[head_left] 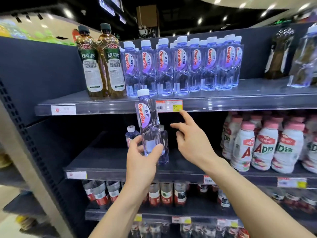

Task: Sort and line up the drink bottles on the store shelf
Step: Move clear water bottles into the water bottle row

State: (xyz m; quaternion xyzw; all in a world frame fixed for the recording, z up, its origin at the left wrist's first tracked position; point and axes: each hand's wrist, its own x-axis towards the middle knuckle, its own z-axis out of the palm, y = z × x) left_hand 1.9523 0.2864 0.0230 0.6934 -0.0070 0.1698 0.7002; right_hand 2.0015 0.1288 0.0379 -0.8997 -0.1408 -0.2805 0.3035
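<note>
Left hand (139,162) grips water bottle (148,124) before upper shelf edge (223,103); right hand (192,140) empty.

This is a shop: dark shelves (240,102) fill the frame, with rows of water bottles (181,66) at upper centre and price tags (169,105) on the shelf edges.

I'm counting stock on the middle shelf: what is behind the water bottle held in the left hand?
Behind the held water bottle in the left hand, two small bottles stand on the middle shelf. One is largely covered; anything further back is hidden in shadow.
</note>
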